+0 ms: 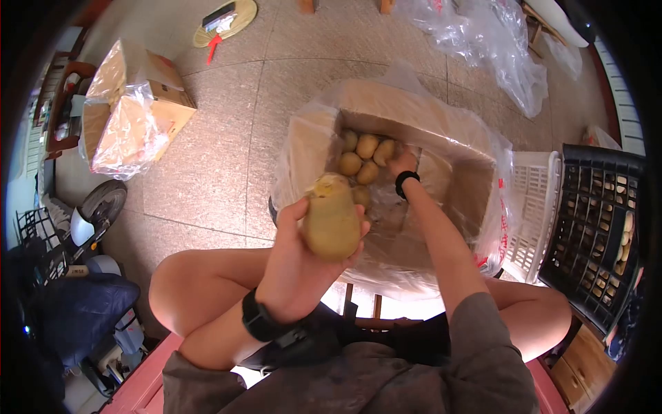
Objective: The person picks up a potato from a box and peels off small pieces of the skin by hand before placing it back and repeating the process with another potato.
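My left hand [293, 265] is wrapped around a large yellow-green, pear-shaped fruit [332, 224] with a rough, knobbly top, held up close to the camera. Below and beyond it stands a cardboard box [407, 103] lined with clear plastic. Several round, yellowish-brown fruits [349, 164] lie grouped at its left end. My right hand [402, 162] is down inside the box, its fingers closed against one rounded fruit [383, 152] at the group's right edge; the fingertips are partly hidden. A black band circles each wrist.
A white plastic basket [534, 200] and a black crate [586, 234] holding many pale pieces stand at the right. Another plastic-lined carton [148, 103] sits at the left. Clear plastic sheeting [489, 55] lies at the upper right, and a round woven fan [238, 24] rests on the tiled floor.
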Demonstrator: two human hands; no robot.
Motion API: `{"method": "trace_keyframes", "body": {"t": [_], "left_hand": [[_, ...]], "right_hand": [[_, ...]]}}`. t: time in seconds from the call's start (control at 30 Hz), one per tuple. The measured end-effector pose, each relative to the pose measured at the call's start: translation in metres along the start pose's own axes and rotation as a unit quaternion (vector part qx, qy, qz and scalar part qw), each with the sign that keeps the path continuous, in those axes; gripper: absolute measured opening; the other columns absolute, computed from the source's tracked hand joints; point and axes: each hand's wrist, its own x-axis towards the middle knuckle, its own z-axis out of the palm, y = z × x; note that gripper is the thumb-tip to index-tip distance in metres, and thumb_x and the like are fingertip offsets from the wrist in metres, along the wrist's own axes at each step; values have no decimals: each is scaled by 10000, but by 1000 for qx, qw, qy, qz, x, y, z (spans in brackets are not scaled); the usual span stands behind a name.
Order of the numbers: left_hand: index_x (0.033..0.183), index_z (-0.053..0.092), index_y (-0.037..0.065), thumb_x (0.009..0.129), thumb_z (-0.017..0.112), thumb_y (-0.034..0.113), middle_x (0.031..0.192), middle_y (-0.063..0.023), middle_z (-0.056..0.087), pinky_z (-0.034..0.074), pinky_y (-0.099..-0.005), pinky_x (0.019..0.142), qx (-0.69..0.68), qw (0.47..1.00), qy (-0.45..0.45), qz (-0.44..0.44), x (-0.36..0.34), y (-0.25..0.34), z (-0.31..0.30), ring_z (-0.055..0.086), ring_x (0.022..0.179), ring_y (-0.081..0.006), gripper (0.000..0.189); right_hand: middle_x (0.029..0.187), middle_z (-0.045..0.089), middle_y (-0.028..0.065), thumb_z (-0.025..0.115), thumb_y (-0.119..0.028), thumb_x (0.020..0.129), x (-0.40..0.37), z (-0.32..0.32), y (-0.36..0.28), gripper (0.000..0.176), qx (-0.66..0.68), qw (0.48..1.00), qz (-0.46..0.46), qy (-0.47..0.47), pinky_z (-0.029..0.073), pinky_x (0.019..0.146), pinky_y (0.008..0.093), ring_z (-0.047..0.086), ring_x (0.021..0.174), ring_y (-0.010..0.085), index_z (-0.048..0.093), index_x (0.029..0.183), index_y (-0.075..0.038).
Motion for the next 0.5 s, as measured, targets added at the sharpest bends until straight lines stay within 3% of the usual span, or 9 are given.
{"method": "trace_keyframes", "body": {"t": [0.1,0.17,0.2,0.23,0.3,0.33,0.4,0.43,0.5], "left_hand": [[1292,423,54,935,402,411,1251,-105,515,429,-338,928,81,994,-55,41,5,-11,1,513,1118,-207,506],[1305,411,44,951,367,396,1283,-104,500,373,-321,984,173,976,-56,116,4,-22,4,496,1146,-182,501],[1308,412,68,979,371,367,1294,-51,468,303,-312,1033,172,975,-94,101,3,-24,1,433,1189,-139,447],[1308,412,68,979,371,367,1294,-51,468,303,-312,1033,173,974,-102,102,3,-30,1,433,1189,-139,447],[1317,398,47,978,394,346,1289,-63,465,302,-297,1028,198,964,-120,127,2,-43,4,430,1184,-137,452],[1317,398,47,978,394,346,1289,-63,465,302,-297,1028,201,963,-129,126,2,-49,5,430,1184,-137,452],[1313,391,22,978,421,306,1281,-66,465,318,-296,1009,303,916,-170,201,0,-61,9,440,1170,-152,440],[1313,391,22,978,421,306,1281,-66,465,318,-296,1009,304,914,-181,200,-2,-67,11,440,1170,-152,440],[1302,407,22,957,480,291,1259,-66,480,357,-299,961,417,843,-215,263,-4,-76,13,452,1150,-160,444]], "right_hand": [[1090,602,217,704,-140,682,-4,-14,-5,555,73,994,-2,76,456,891,379,568,1040,349,521,1194,-25],[1154,585,164,663,-206,768,-31,-63,-37,528,255,961,-13,-108,446,910,371,564,1054,284,498,1237,-27],[1177,569,134,625,-258,820,-54,-98,-64,524,331,916,3,-228,438,920,372,553,1062,251,475,1269,-36],[1201,553,103,587,-311,871,-83,-138,-93,525,398,851,20,-343,431,930,373,543,1071,219,451,1302,-44],[1331,439,62,526,-360,920,-129,-197,-124,611,484,728,19,-484,425,969,401,482,1190,212,279,1412,-93],[1331,439,62,526,-360,920,-150,-223,-139,611,484,733,14,-478,425,969,401,482,1190,212,279,1412,-93],[1352,403,64,570,-365,898,-187,-266,-159,699,570,621,72,-533,454,946,388,440,1229,194,211,1437,-101],[1352,403,64,570,-365,898,-201,-280,-161,699,569,628,66,-526,454,946,388,440,1229,194,211,1437,-101],[1368,380,89,616,-356,873,-224,-302,-157,753,425,770,-44,-473,485,907,366,440,1230,204,192,1438,-99]]}}
